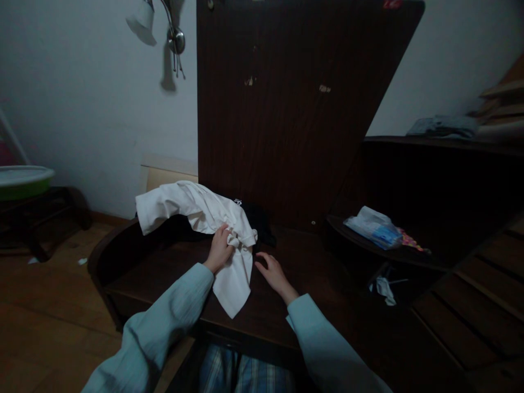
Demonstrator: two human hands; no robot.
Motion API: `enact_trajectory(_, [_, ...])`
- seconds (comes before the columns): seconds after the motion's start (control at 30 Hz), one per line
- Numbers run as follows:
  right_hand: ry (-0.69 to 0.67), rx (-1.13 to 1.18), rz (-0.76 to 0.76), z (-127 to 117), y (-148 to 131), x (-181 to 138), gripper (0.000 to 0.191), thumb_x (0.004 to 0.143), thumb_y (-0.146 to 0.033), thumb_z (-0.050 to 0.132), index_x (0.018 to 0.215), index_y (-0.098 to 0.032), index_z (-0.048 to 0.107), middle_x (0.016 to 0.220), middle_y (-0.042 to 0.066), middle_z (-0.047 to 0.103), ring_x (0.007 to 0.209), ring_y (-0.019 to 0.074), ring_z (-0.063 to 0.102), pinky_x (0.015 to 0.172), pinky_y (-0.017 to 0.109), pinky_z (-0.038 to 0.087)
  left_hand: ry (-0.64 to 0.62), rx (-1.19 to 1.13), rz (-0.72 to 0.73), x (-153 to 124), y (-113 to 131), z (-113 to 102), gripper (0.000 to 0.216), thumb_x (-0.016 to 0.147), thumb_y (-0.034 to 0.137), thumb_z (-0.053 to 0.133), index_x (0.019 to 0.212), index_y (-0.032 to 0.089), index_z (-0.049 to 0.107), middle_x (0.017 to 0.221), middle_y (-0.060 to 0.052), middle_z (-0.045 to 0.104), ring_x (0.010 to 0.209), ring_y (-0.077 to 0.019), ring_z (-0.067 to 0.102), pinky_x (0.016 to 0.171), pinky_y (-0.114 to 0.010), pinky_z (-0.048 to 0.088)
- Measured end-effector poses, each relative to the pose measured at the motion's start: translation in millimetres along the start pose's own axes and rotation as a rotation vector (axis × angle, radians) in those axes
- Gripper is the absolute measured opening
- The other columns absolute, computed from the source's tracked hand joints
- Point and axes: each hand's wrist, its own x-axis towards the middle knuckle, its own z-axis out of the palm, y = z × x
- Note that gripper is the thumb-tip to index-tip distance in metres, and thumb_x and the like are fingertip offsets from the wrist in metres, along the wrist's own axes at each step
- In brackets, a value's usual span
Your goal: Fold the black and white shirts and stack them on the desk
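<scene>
A white garment [196, 210] lies bunched on a dark wooden table [311, 262], one end hanging over the front. My left hand [219, 248] grips the gathered middle of the garment, fingers closed on the fabric. To its right, my right hand [273, 273] hovers just above the tabletop, fingers loosely spread and holding nothing, a short way from the hanging cloth. A dark piece of clothing [257, 218] lies behind the white one.
A tall dark wooden board [286, 98] stands upright behind the table. A lower round shelf [368, 243] to the right holds a plastic packet [374, 226]. Folded cloth [444, 126] rests on a ledge at right. A green-rimmed basin [22, 181] sits far left.
</scene>
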Motion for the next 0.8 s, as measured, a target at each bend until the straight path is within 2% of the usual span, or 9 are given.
enact_trajectory(0.1, [-0.015, -0.005, 0.008, -1.5, -2.1, 0.2, 0.022, 0.077, -0.024, 0.052, 0.097, -0.021, 0.060, 0.098, 0.006, 0.063, 0.096, 0.0195, 0.057, 0.087, 0.036, 0.043, -0.019, -0.001, 0.018, -0.5, -0.5, 0.5, 0.028, 0.068, 0.016, 0.050, 0.096, 0.016, 0.054, 0.118, -0.012, 0.049, 0.116, -0.0259, 0.040, 0.101, -0.043, 0.029])
enact_trajectory(0.17, [-0.023, -0.008, 0.011, -2.4, -3.3, 0.4, 0.021, 0.077, -0.024, 0.052, 0.096, -0.021, 0.061, 0.098, 0.006, 0.063, 0.096, 0.0198, 0.057, 0.087, 0.036, 0.042, -0.020, -0.017, 0.016, -0.7, 0.2, 0.3, 0.042, 0.066, 0.016, 0.052, 0.109, 0.015, 0.051, 0.120, -0.013, 0.048, 0.117, -0.0264, 0.040, 0.101, -0.044, 0.028])
enact_trajectory(0.3, [-0.039, -0.012, 0.007, -3.7, -5.3, 0.6, 0.019, 0.077, -0.021, 0.053, 0.093, -0.022, 0.062, 0.097, 0.005, 0.063, 0.096, 0.0198, 0.057, 0.087, 0.036, 0.042, -0.026, -0.037, 0.033, -0.4, 2.1, -1.0, 0.067, 0.063, 0.014, 0.054, 0.128, 0.016, 0.037, 0.133, -0.014, 0.037, 0.124, -0.0275, 0.034, 0.103, -0.043, 0.026])
enact_trajectory(0.37, [-0.046, -0.018, 0.001, -4.0, -6.3, 0.6, 0.018, 0.077, -0.020, 0.053, 0.092, -0.021, 0.063, 0.097, 0.005, 0.064, 0.095, 0.0199, 0.056, 0.087, 0.036, 0.042, -0.063, -0.017, 0.050, -0.1, 2.6, -1.6, 0.063, 0.063, 0.013, 0.054, 0.125, 0.020, 0.044, 0.137, -0.012, 0.032, 0.125, -0.0282, 0.031, 0.103, -0.044, 0.025])
enact_trajectory(0.47, [-0.051, -0.028, -0.023, -4.0, -7.5, 0.8, 0.017, 0.077, -0.019, 0.052, 0.089, -0.021, 0.063, 0.094, 0.005, 0.064, 0.095, 0.0200, 0.056, 0.087, 0.036, 0.041, -0.104, -0.025, 0.033, -0.1, 2.7, -0.9, 0.043, 0.062, 0.011, 0.055, 0.104, 0.021, 0.061, 0.135, -0.010, 0.036, 0.125, -0.0288, 0.031, 0.103, -0.045, 0.024])
enact_trajectory(0.53, [-0.052, -0.027, -0.041, -3.8, -7.7, 1.0, 0.015, 0.077, -0.018, 0.052, 0.087, -0.021, 0.063, 0.094, 0.005, 0.065, 0.094, 0.0196, 0.056, 0.087, 0.036, 0.042, -0.083, -0.100, -0.017, 0.1, 2.7, 0.9, 0.033, 0.060, 0.009, 0.055, 0.091, 0.019, 0.065, 0.132, -0.010, 0.040, 0.124, -0.0281, 0.032, 0.104, -0.044, 0.023])
enact_trajectory(0.67, [-0.051, -0.020, -0.060, -3.2, -6.8, 1.0, 0.014, 0.076, -0.016, 0.052, 0.085, -0.020, 0.063, 0.093, 0.005, 0.065, 0.093, 0.0192, 0.055, 0.086, 0.035, 0.041, 0.044, -0.501, -0.228, 5.5, -0.3, 4.0, 0.025, 0.054, 0.008, 0.055, 0.075, 0.019, 0.062, 0.118, -0.006, 0.053, 0.117, -0.0245, 0.041, 0.102, -0.039, 0.027])
enact_trajectory(0.73, [-0.046, -0.014, -0.067, -2.9, -6.0, 0.7, 0.014, 0.076, -0.015, 0.053, 0.084, -0.020, 0.063, 0.093, 0.005, 0.065, 0.093, 0.0192, 0.056, 0.086, 0.035, 0.041, 0.119, -0.830, -0.418, 11.5, -5.2, 1.8, 0.020, 0.055, 0.009, 0.054, 0.072, 0.018, 0.060, 0.098, -0.005, 0.062, 0.103, -0.0218, 0.053, 0.096, -0.037, 0.037])
enact_trajectory(0.8, [-0.043, -0.002, -0.073, -2.7, -5.2, 0.4, 0.014, 0.076, -0.016, 0.052, 0.084, -0.019, 0.063, 0.094, 0.005, 0.065, 0.093, 0.0192, 0.056, 0.086, 0.036, 0.041, 0.196, -1.147, -0.596, 18.3, -11.9, -3.9, 0.013, 0.059, 0.012, 0.051, 0.069, 0.017, 0.058, 0.077, -0.003, 0.063, 0.087, -0.0190, 0.059, 0.087, -0.034, 0.044])
